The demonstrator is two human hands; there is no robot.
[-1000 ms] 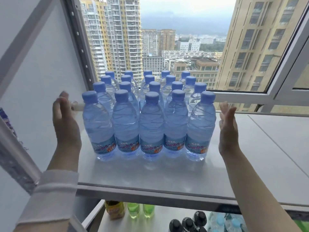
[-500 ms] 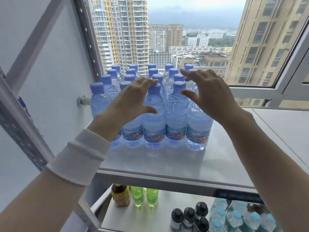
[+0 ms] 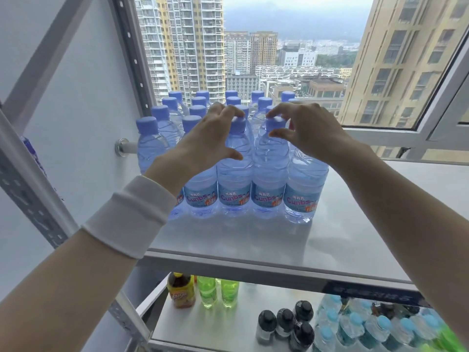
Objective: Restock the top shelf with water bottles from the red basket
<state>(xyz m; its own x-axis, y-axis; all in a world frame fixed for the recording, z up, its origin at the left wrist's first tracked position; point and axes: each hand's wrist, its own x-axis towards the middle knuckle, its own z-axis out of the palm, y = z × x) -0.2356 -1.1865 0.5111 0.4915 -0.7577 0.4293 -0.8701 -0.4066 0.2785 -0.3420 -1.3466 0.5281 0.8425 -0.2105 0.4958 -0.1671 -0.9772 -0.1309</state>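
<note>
Two hands, left hand [image 3: 203,146] and right hand [image 3: 312,133], moved from flanking the water bottles [image 3: 234,179] to above them. Curled fingertips [image 3: 223,109] touched the caps [image 3: 276,123] beneath, grip uncertain. Judged: final straightening.

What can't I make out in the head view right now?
All head view.
Red basket: outside the frame.
Rightmost front bottle: cap hidden behind right hand.
Second-from-left front bottle: shoulder covered by left hand.
Grip on the middle caps: contact unclear.
Lower-shelf bottles: blurred, cut by bottom edge.
</note>
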